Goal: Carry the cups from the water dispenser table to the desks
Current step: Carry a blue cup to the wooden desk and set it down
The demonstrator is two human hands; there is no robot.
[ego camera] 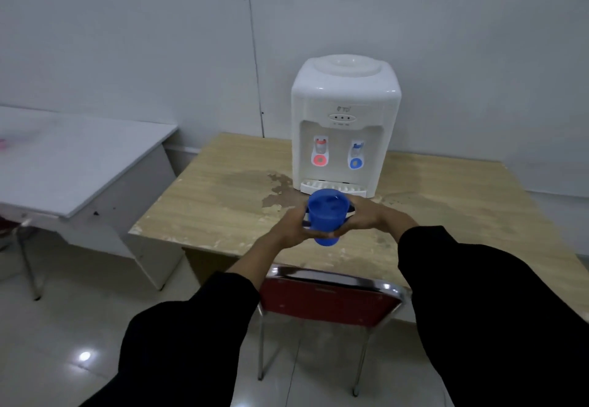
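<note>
A blue plastic cup (326, 215) with water in it is held upright between both hands, above the wooden table (223, 196) and just in front of the white water dispenser (345, 113). My left hand (294, 226) wraps its left side and base. My right hand (366, 217) closes around its right side, by the handle. The cup's lower part is partly hidden by my fingers. A white desk (73, 164) stands to the left.
A red chair (328, 301) with a chrome frame is tucked at the table's near edge, right below my arms. The table top is stained and peeling near the dispenser's drip tray (334, 188). A pink thing (2, 144) lies at the white desk's left edge. Shiny tiled floor lies below.
</note>
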